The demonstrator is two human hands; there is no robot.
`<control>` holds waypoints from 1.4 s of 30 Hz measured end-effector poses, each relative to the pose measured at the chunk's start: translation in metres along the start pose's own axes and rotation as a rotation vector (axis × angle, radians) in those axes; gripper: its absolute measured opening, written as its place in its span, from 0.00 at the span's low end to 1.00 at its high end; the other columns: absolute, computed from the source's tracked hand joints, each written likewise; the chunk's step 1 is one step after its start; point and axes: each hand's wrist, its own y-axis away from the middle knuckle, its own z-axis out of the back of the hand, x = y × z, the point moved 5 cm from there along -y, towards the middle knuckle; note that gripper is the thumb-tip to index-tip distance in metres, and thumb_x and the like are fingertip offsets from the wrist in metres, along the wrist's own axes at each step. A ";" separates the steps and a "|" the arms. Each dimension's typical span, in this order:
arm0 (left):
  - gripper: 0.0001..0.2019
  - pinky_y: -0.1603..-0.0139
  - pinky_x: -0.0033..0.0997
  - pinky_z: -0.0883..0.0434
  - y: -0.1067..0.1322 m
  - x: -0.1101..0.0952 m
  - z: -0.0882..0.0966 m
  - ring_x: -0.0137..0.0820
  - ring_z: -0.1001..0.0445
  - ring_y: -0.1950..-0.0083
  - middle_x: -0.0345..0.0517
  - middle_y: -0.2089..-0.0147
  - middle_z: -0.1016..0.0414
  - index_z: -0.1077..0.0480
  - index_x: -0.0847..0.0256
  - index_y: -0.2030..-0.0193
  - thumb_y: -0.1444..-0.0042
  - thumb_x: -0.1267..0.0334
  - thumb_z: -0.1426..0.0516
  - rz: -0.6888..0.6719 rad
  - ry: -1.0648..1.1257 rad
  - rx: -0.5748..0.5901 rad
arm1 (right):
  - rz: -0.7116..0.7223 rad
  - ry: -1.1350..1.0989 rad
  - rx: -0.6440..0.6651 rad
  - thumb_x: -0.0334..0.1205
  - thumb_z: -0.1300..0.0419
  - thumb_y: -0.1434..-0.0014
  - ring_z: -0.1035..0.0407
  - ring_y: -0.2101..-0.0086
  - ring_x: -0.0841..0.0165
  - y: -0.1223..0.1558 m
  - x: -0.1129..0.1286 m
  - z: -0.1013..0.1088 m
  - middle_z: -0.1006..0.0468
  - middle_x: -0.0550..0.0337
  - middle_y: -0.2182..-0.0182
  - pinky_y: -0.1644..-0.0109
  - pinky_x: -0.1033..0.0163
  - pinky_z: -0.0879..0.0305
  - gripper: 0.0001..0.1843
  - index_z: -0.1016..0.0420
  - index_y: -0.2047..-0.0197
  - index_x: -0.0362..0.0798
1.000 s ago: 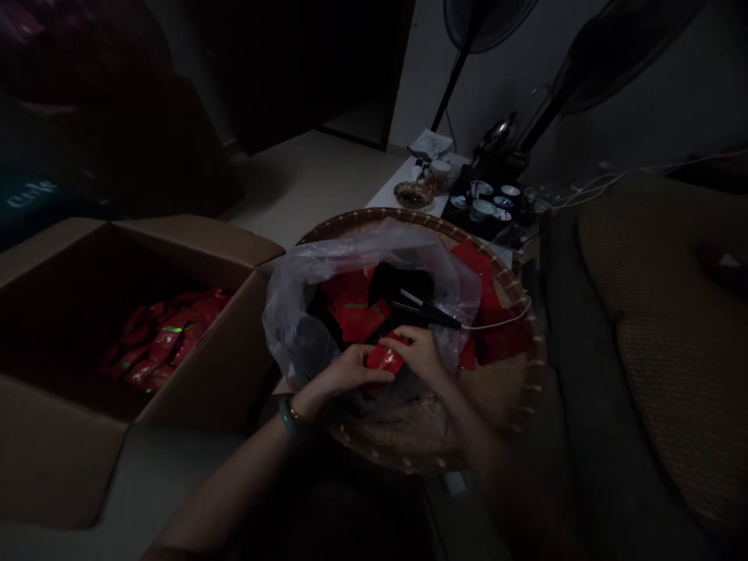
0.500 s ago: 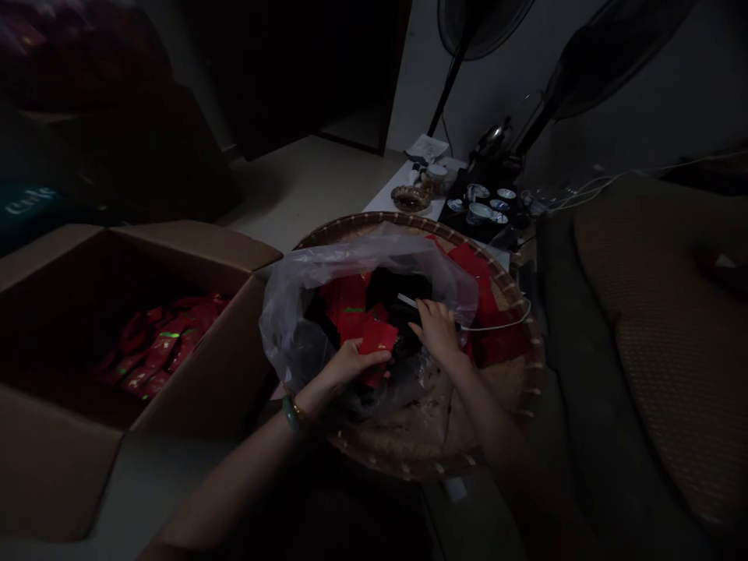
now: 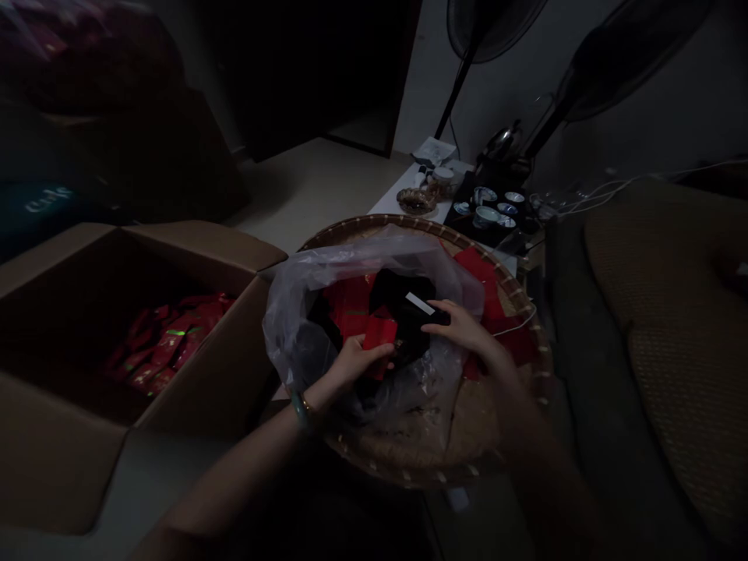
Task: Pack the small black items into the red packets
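Note:
My left hand [image 3: 354, 363] is closed on a small red packet [image 3: 379, 333], held upright over the clear plastic bag [image 3: 304, 312]. My right hand [image 3: 461, 326] grips a black tool with a pale strip [image 3: 425, 310], its cord running off to the right. The bag holds more red packets [image 3: 349, 302] and something dark. It all rests in a round woven tray [image 3: 502, 421]. A green bangle [image 3: 299, 408] is on my left wrist.
An open cardboard box [image 3: 192, 257] at left holds several red packets [image 3: 164, 343]. Behind the tray, a low table [image 3: 403, 199] carries small cups [image 3: 491, 210] and a kettle. Two standing fans [image 3: 491, 23] rise at the back. A woven mat seat [image 3: 672, 312] lies at right.
My right hand let go of the red packet, moved up and right, and took hold of the black tool. My left hand kept the packet and raised it slightly.

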 end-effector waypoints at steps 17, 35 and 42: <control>0.19 0.80 0.22 0.39 -0.009 -0.001 -0.019 0.23 0.34 0.81 0.42 0.79 0.27 0.28 0.69 0.72 0.66 0.55 0.33 -0.096 -0.160 -0.001 | 0.056 -0.074 0.128 0.46 0.37 0.51 0.28 0.60 0.61 0.016 0.050 0.005 0.22 0.57 0.59 0.57 0.60 0.33 0.20 0.26 0.54 0.49; 0.23 0.78 0.24 0.33 -0.007 0.007 -0.017 0.27 0.29 0.80 0.44 0.78 0.27 0.29 0.70 0.71 0.74 0.56 0.31 0.070 -0.106 0.050 | -0.020 -0.225 0.097 0.45 0.38 0.52 0.30 0.57 0.62 0.017 0.037 0.003 0.23 0.57 0.58 0.54 0.60 0.34 0.21 0.27 0.54 0.47; 0.23 0.79 0.24 0.33 -0.008 0.009 -0.020 0.27 0.29 0.80 0.43 0.78 0.28 0.29 0.70 0.71 0.74 0.56 0.31 0.055 -0.080 0.025 | -0.011 -0.178 0.071 0.46 0.38 0.51 0.29 0.59 0.61 0.015 0.041 0.001 0.23 0.57 0.59 0.56 0.60 0.33 0.21 0.27 0.54 0.49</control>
